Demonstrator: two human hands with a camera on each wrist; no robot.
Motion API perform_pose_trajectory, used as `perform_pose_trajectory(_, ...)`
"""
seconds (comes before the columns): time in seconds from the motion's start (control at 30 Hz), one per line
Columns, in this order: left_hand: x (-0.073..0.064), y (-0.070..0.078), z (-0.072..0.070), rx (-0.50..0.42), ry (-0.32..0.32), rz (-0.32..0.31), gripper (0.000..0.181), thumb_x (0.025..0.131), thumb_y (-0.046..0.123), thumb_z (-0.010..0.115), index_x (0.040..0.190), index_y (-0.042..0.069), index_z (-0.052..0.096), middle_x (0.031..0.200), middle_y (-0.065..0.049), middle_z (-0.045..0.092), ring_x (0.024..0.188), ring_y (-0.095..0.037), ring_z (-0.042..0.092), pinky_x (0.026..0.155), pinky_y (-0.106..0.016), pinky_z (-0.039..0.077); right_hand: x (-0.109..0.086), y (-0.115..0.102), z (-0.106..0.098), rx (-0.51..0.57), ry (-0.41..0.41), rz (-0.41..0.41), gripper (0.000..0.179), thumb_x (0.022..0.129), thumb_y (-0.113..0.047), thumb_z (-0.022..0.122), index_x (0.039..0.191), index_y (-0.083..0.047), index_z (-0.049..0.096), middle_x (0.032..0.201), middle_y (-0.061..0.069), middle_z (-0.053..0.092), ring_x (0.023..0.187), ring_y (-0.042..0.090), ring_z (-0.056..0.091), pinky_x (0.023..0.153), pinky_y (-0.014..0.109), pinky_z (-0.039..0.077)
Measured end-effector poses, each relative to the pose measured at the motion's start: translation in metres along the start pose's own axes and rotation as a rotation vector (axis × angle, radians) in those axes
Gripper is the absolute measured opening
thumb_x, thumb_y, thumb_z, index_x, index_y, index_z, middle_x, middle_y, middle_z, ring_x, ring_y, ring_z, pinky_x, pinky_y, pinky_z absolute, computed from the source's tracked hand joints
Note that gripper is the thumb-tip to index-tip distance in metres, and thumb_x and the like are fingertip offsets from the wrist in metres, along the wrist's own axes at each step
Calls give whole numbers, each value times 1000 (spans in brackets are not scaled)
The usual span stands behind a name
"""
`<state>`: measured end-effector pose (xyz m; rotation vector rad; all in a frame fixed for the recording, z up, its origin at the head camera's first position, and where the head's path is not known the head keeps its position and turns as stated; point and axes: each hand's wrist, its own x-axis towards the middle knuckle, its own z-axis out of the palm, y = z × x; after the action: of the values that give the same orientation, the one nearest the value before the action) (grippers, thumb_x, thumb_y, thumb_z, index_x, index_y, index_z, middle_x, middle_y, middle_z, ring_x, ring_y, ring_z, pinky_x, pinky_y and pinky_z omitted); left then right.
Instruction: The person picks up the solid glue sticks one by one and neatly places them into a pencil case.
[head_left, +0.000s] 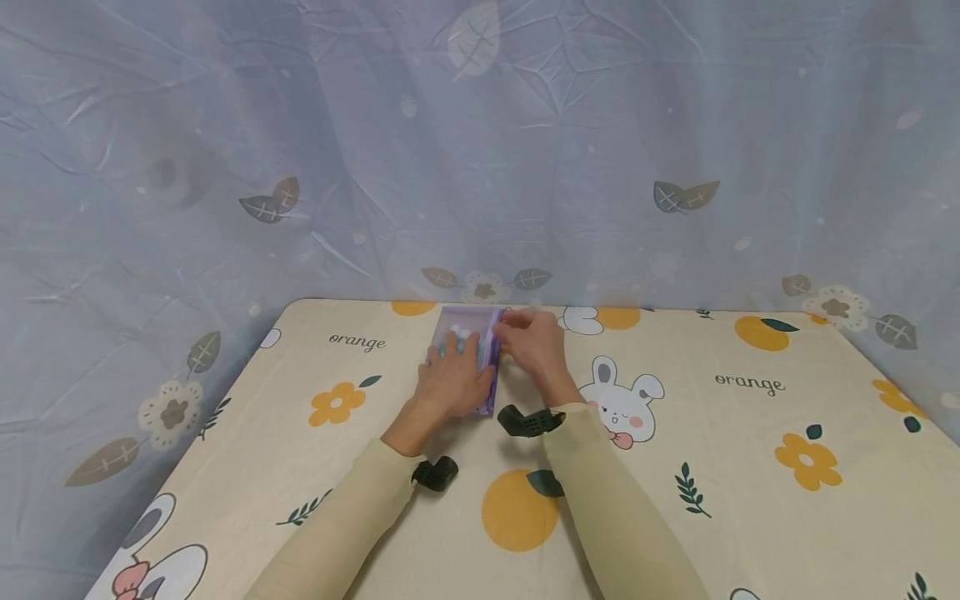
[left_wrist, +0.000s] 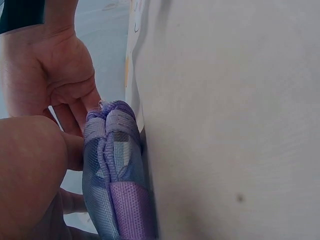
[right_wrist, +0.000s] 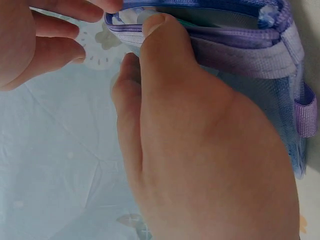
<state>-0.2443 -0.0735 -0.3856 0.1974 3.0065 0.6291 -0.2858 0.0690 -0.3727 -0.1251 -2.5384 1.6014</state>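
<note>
A lilac mesh zip pouch (head_left: 467, 317) lies near the table's far edge, with white and blue-green contents showing through the mesh. Over its top my left hand (head_left: 450, 382) lies with the fingers spread, pressing it. In the right wrist view, that hand's thumb (right_wrist: 156, 24) reaches the lip of the pouch's parted zip opening (right_wrist: 230, 32). My right hand (head_left: 536, 340) is at the far right corner, thumb and forefinger brought together on the zip edge. What exactly they pinch is hidden. From the left wrist, the pouch (left_wrist: 120, 165) shows end-on with a purple tab (left_wrist: 132, 207).
The table wears a cream cloth (head_left: 637, 517) printed with oranges, flowers and rabbits. Close behind the pouch hangs a pale blue-grey curtain (head_left: 600, 167) with leaf prints, which also runs along both sides. Small black cameras (head_left: 531, 421) sit at both wrists.
</note>
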Motion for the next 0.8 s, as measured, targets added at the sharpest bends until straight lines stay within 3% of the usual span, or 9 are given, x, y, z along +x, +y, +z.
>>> perform_pose_trajectory(0.2,0,-1,1,0,0,-1,71,109,43,48,168,9,27,174,-30,19,156,-61,24,120,-75,30,0,-3,-2,44,27,-15,40,95,-28,77,130,-8,75,128,12,77,125,30,69,109,45,52)
perform_pose_trajectory(0.8,0,1,-2,-5,-22,-13,72,110,44,49,170,11,25,176,-28,15,157,-61,21,122,-75,28,-2,-10,-11,164,39,-94,44,98,-29,75,139,-13,70,139,9,73,131,28,68,111,45,53)
